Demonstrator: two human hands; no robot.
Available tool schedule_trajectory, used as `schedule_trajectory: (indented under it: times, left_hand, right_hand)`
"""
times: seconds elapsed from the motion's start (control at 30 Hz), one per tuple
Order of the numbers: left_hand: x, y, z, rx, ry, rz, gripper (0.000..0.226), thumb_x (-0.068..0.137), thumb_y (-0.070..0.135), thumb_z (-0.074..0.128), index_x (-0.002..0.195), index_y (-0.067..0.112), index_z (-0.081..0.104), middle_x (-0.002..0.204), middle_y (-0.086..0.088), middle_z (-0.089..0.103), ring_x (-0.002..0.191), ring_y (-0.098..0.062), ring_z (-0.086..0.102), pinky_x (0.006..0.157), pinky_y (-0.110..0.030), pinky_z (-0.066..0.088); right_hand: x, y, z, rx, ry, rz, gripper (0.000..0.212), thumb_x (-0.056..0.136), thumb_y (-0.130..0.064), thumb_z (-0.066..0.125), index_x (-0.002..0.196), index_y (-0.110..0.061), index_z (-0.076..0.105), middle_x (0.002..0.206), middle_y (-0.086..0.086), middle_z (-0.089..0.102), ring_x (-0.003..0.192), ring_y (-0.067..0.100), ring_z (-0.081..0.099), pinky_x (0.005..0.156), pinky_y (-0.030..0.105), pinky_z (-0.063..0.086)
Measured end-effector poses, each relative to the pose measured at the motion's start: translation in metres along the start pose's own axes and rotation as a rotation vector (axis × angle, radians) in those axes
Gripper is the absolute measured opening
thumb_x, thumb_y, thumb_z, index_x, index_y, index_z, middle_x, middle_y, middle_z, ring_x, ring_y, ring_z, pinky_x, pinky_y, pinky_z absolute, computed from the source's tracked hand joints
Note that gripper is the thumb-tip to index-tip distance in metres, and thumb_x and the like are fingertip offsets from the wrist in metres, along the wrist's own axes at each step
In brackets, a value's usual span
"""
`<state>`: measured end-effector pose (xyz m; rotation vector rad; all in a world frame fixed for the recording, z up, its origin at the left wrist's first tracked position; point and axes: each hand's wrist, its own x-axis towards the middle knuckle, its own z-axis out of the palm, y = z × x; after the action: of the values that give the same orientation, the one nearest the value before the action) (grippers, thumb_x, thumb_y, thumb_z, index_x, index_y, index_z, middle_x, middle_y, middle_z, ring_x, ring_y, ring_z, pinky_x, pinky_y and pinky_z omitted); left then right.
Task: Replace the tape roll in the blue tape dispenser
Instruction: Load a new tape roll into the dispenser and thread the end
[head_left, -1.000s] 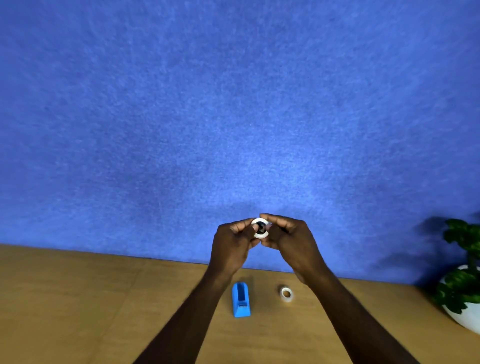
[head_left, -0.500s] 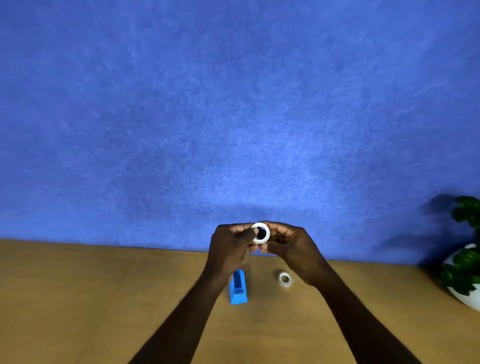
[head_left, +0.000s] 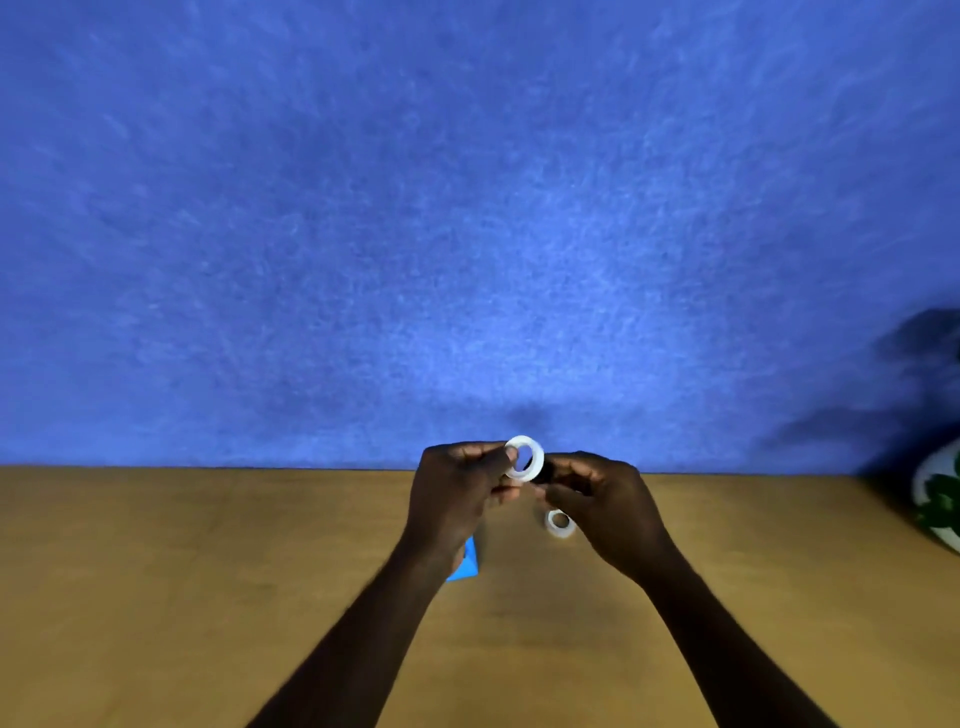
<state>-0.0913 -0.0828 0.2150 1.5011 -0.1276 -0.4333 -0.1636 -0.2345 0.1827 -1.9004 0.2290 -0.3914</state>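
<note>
My left hand (head_left: 460, 493) pinches a white tape roll (head_left: 524, 457) and holds it up in front of the blue wall, above the table. My right hand (head_left: 597, 499) is just right of the roll, its fingertips closed on a small black hub (head_left: 545, 470) at the roll's right side. The blue tape dispenser (head_left: 466, 565) stands on the wooden table (head_left: 208, 582) under my left wrist, which hides most of it. A second white tape roll (head_left: 560, 524) lies on the table below my right fingers.
A white pot with a green plant (head_left: 935, 499) stands at the table's right edge. The blue felt wall (head_left: 467, 234) rises straight behind the table.
My hands have come slightly apart. The black hub that filled the roll's hole now sits at its right side in my right fingers. The view has shifted, hiding more of the dispenser.
</note>
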Motion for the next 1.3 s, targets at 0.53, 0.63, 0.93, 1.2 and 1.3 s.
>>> schedule_trajectory:
  times: [0.53,0.63,0.93,1.2,1.3]
  left_hand:
    - [0.155,-0.142,0.032,0.775,0.238,-0.093,0.016,0.081,0.012,0.065,0.092,0.005,0.076,0.099,-0.017,0.075,0.100,-0.033,0.067,0.072,-0.031,0.047]
    - [0.166,-0.158,0.033,0.854,0.227,-0.156,0.028,0.080,0.013,0.068,0.107,0.007,0.071,0.113,-0.016,0.070,0.109,-0.035,0.065,0.083,-0.036,0.052]
    - [0.176,-0.168,0.053,1.089,0.171,-0.141,0.037,0.089,0.013,0.061,0.125,0.003,0.056,0.130,-0.018,0.058,0.118,-0.034,0.060,0.096,-0.040,0.051]
    - [0.135,-0.140,0.050,0.786,0.075,0.065,0.042,0.088,0.048,0.064,0.078,0.007,0.070,0.080,-0.007,0.073,0.089,-0.026,0.069,0.076,-0.035,0.049]
    - [0.098,-0.132,0.048,0.213,-0.172,-0.111,0.034,0.071,0.047,0.078,0.076,0.014,0.078,0.068,-0.003,0.073,0.066,-0.015,0.070,0.061,-0.028,0.054]
  right_hand:
    - [-0.046,0.113,-0.041,0.024,0.123,0.203,0.034,0.078,-0.013,0.077,0.090,-0.045,0.074,0.086,-0.014,0.077,0.078,0.005,0.073,0.068,0.010,0.053]
    - [-0.049,0.121,-0.044,0.058,0.120,0.234,0.036,0.078,-0.011,0.076,0.087,-0.046,0.075,0.086,-0.013,0.078,0.076,0.007,0.074,0.064,0.008,0.051]
    - [-0.045,0.125,-0.035,0.052,0.116,0.248,0.029,0.080,-0.003,0.073,0.088,-0.031,0.074,0.080,-0.010,0.078,0.071,0.008,0.074,0.058,0.006,0.048]
    - [-0.016,0.119,-0.016,-0.409,0.135,0.052,0.028,0.080,-0.020,0.075,0.098,-0.041,0.070,0.085,-0.017,0.072,0.078,0.000,0.067,0.068,0.014,0.051]
    - [0.000,0.117,-0.004,-0.552,0.098,-0.080,0.024,0.081,-0.013,0.076,0.100,-0.027,0.071,0.083,-0.007,0.070,0.073,0.006,0.063,0.064,0.020,0.049]
